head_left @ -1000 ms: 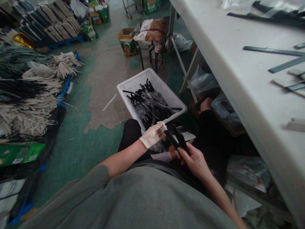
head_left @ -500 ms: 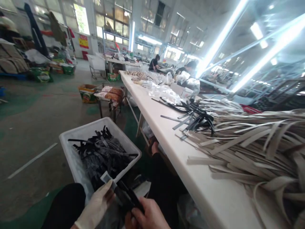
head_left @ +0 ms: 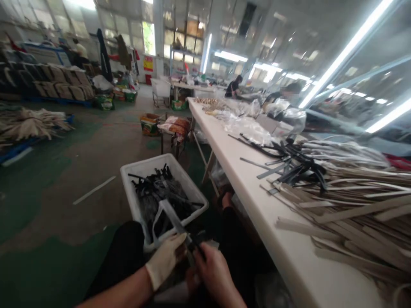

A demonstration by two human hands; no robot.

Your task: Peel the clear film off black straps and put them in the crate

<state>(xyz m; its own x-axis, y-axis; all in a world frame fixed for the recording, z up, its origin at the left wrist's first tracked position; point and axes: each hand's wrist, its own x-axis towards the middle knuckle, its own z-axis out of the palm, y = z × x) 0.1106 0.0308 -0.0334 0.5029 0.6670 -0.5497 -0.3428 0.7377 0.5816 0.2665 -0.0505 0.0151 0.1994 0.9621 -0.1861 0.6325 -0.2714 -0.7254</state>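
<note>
My left hand [head_left: 165, 258], in a white glove, is closed on a thin pale strip [head_left: 167, 212] that loops up over the white bin [head_left: 133, 193]. My bare right hand [head_left: 213, 271] is closed around a dark strap [head_left: 196, 249] just beside it, above my lap. Both hands meet at the strap, touching each other. The bin stands on the floor in front of my knees and holds several black straps [head_left: 162, 192].
A long white table [head_left: 253, 188] runs along my right, piled with pale strips [head_left: 353, 192] and black straps [head_left: 293, 164]. Other people [head_left: 285, 107] work at its far end. A stool with a cushion [head_left: 175, 126] and cardboard boxes [head_left: 149, 124] stand on the green floor beyond the bin.
The view has swung up from my lap to the room, then slightly right. My hands stay together on the strap; a pale strip now loops up from my left hand.
</note>
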